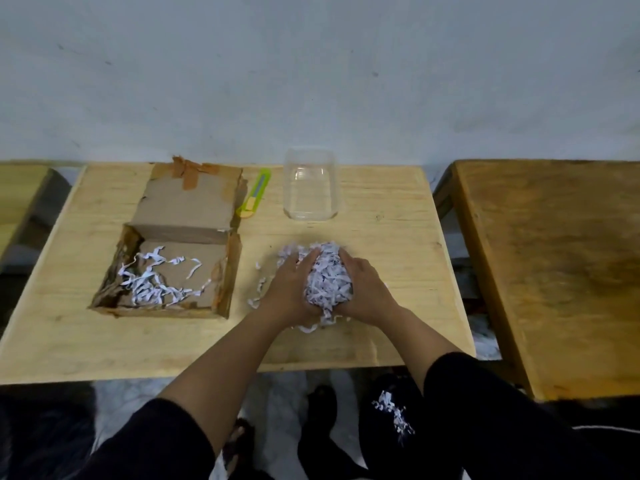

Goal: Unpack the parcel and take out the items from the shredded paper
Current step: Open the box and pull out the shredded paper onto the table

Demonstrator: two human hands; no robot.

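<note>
A clump of white shredded paper (327, 280) lies on the light wooden table (69, 334), right of centre. My left hand (289, 289) and my right hand (363, 285) press against its two sides, cupping it between them. Anything inside the clump is hidden. The open cardboard box (166, 306) sits to the left with its flap (187, 206) folded back; a few paper strips (152, 284) remain on its floor. A clear, empty glass jar (310, 188) stands behind the clump.
A green and yellow utility knife (254, 195) lies between the box flap and the jar. Loose strips (258, 282) are scattered left of the clump, and some (393, 410) cling to my dark trousers. A darker wooden table (554, 271) stands to the right.
</note>
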